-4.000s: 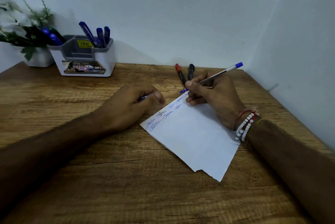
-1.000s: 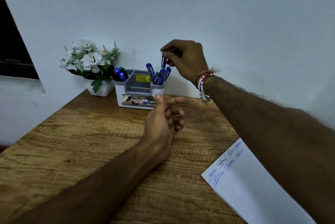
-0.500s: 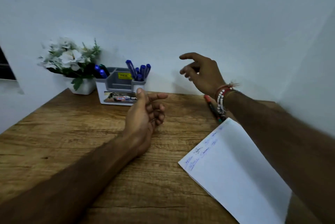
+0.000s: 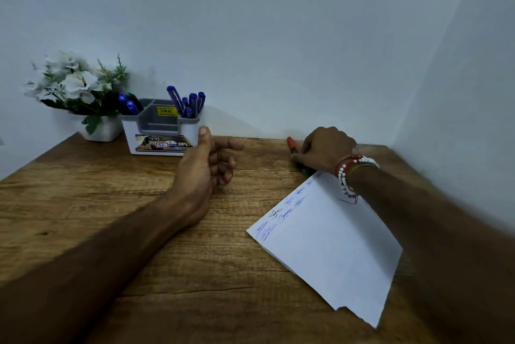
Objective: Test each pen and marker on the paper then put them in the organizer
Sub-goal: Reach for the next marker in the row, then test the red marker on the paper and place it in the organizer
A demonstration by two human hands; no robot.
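The white and grey organizer (image 4: 133, 131) stands at the back left of the desk, with several blue pens (image 4: 192, 104) upright in its right slot and a few markers (image 4: 129, 104) in its left one. A white paper (image 4: 328, 246) with blue scribbles along its top edge lies at the right. My right hand (image 4: 324, 150) is down at the back wall, fingers curled over a red-capped marker (image 4: 291, 144); a second marker under the hand is mostly hidden. My left hand (image 4: 207, 165) rests on its side on the desk, fingers loosely curled, holding nothing.
A white pot of white flowers (image 4: 78, 87) stands left of the organizer, against the wall. The wooden desk (image 4: 83, 204) ends at walls at the back and on the right.
My right hand has let go of the blue pen in the organizer, swung right and dropped onto the markers by the wall. The left hand has stayed in place.
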